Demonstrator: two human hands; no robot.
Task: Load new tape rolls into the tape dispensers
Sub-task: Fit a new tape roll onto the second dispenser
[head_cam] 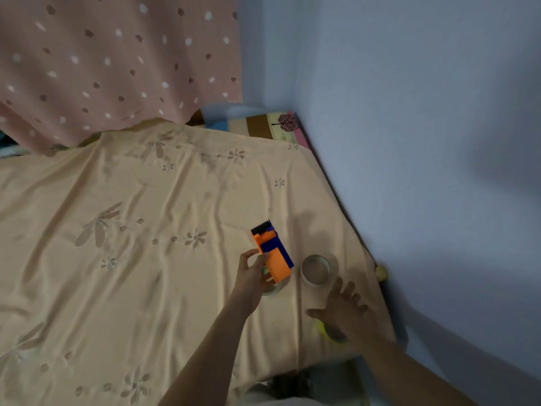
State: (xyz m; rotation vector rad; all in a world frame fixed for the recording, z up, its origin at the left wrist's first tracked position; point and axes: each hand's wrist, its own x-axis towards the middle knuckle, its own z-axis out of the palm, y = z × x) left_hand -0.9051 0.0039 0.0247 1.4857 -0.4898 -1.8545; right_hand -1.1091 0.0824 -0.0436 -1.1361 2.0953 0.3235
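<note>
My left hand (252, 275) grips an orange and blue tape dispenser (272, 250) by its lower end, lifted a little above the bed. Partly hidden under that hand and the dispenser lies a clear tape roll (273, 288). A second clear tape roll (317, 271) lies flat on the sheet to the right. My right hand (342, 310) hovers just below this roll, fingers spread, holding nothing. A yellow-green object (323, 331) shows partly beneath my right palm; I cannot tell what it is.
The work surface is a bed with a peach embroidered sheet (131, 230). A blue-grey wall (424, 142) runs close along the right edge. A pink dotted curtain (117, 60) hangs at the back left, a striped pillow (263, 124) at the head.
</note>
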